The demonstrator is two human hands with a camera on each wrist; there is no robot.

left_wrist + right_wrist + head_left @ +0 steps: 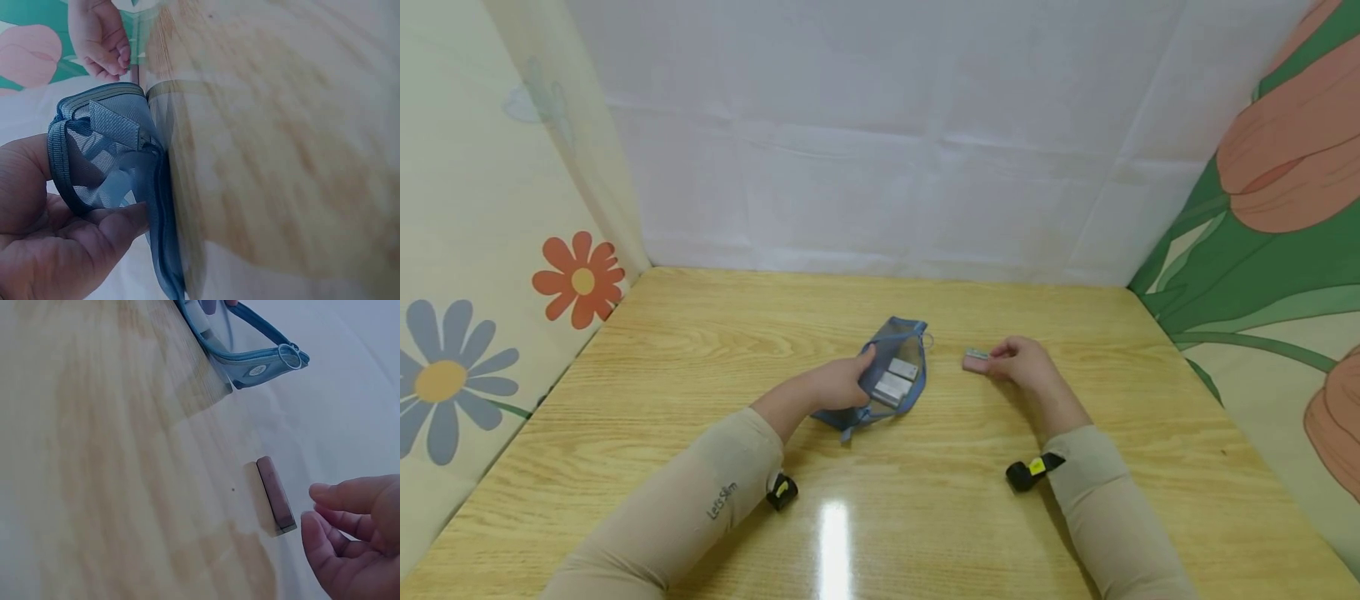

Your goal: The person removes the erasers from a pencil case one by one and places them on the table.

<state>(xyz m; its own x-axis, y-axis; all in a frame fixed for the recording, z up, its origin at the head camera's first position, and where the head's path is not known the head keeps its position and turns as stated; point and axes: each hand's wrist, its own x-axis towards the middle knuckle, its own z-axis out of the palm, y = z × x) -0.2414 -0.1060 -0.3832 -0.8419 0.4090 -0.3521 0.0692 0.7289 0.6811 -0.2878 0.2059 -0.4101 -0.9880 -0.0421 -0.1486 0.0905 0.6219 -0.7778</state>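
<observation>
A blue mesh zip pouch (901, 335) lies unzipped on the table, its mouth spread. My left hand (844, 383) holds its near left side, and the left wrist view shows the thumb and fingers of that hand (69, 250) gripping the pouch edge (119, 103). Inside lie a white block (903, 369) and a grey-white block (892, 389), both small. Right of the pouch rests a small pinkish block (275, 492) with a pale grey-green face. My right hand (359, 531) is beside it, fingers loosely bent; the right wrist view shows a gap between fingertips and block.
The wooden table (700, 333) meets a white cloth backdrop (880, 167) at its far edge. Flower-printed panels (460, 250) stand on both sides. A black camera (1021, 476) on a strap hangs by the right wrist, another (782, 492) by the left.
</observation>
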